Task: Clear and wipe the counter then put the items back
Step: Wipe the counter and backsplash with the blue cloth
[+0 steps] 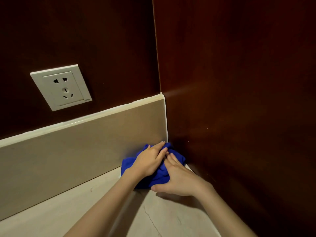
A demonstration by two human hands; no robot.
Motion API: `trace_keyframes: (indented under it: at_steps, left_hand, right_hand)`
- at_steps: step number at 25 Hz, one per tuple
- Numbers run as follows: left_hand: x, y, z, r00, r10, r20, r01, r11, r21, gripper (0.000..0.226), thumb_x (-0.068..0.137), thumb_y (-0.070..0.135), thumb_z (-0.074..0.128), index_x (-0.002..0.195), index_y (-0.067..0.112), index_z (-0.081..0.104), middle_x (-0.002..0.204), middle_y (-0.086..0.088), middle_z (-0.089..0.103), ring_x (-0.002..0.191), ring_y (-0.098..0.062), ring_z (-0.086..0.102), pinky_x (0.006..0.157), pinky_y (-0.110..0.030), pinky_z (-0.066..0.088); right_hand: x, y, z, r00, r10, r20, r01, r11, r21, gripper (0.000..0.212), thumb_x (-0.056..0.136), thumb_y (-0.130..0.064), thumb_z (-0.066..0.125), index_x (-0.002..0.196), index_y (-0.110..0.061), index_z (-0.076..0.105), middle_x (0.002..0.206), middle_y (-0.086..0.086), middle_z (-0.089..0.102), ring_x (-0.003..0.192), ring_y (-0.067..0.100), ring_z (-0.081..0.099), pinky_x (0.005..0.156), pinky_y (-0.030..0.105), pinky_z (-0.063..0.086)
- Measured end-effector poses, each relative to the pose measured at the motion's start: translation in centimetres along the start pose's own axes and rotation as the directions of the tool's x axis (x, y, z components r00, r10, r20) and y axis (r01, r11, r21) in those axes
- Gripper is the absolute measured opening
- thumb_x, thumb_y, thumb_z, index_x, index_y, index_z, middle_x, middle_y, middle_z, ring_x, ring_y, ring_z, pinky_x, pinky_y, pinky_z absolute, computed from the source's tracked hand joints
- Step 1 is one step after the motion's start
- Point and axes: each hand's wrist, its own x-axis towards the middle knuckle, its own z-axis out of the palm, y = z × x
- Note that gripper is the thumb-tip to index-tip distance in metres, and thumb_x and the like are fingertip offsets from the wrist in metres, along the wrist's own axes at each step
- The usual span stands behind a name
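Observation:
A bunched blue cloth point(159, 178) lies in the far corner of the pale stone counter point(89, 212), where the beige backsplash point(77, 147) meets the dark side panel. My left hand point(150, 159) presses flat on the cloth's top with straight fingers that reach toward the corner. My right hand point(177, 178) lies over the cloth's right side, its fingers extended across the fabric and its thumb along the cloth's near edge. Much of the cloth is hidden under both hands.
A white wall socket point(61, 87) sits on the dark wood wall above the backsplash, at left. A dark wood side panel point(239, 100) closes the counter on the right. A thin crack point(150, 219) runs across the counter near my forearms.

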Motion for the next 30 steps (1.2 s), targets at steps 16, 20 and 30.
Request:
trace_keyframes:
  at_steps: [16, 20, 30]
  left_hand:
    - [2.7, 2.0, -1.3, 0.929, -0.17, 0.33, 0.164, 0.985, 0.045, 0.061, 0.098, 0.057, 0.02, 0.15, 0.025, 0.028, 0.157, 0.0, 0.026, 0.146, -0.024, 0.018, 0.117, -0.033, 0.009]
    - [2.0, 2.7, -1.6, 0.939, -0.151, 0.309, 0.154, 0.988, 0.014, 0.056, 0.1, 0.054, 0.022, 0.146, 0.026, 0.036, 0.154, 0.0, 0.032, 0.143, -0.021, 0.025, 0.115, -0.032, 0.016]
    - [-0.8, 5.2, -1.0, 0.936, -0.114, 0.333, 0.122, 0.993, -0.002, 0.05, 0.102, 0.043, 0.023, 0.147, 0.026, 0.035, 0.155, 0.0, 0.03, 0.143, -0.019, 0.025, 0.112, -0.029, 0.017]
  right_hand:
    - [-4.1, 0.6, 0.9, 0.998, -0.026, -0.064, 0.026, 1.0, -0.008, 0.107, 0.082, -0.057, 0.059, 0.151, -0.016, -0.011, 0.157, -0.006, -0.021, 0.143, 0.005, -0.02, 0.117, 0.023, 0.0]
    - [-4.9, 0.8, 1.3, 0.996, -0.032, -0.079, 0.034, 0.999, 0.023, 0.106, 0.082, -0.057, 0.059, 0.151, -0.019, -0.011, 0.157, -0.009, -0.022, 0.142, 0.002, -0.019, 0.116, 0.021, 0.001]
    - [-8.3, 0.5, 2.4, 0.992, -0.001, -0.126, 0.004, 1.0, 0.025, 0.104, 0.082, -0.058, 0.058, 0.152, -0.021, -0.01, 0.156, -0.012, -0.021, 0.142, 0.0, -0.018, 0.116, 0.021, 0.003]
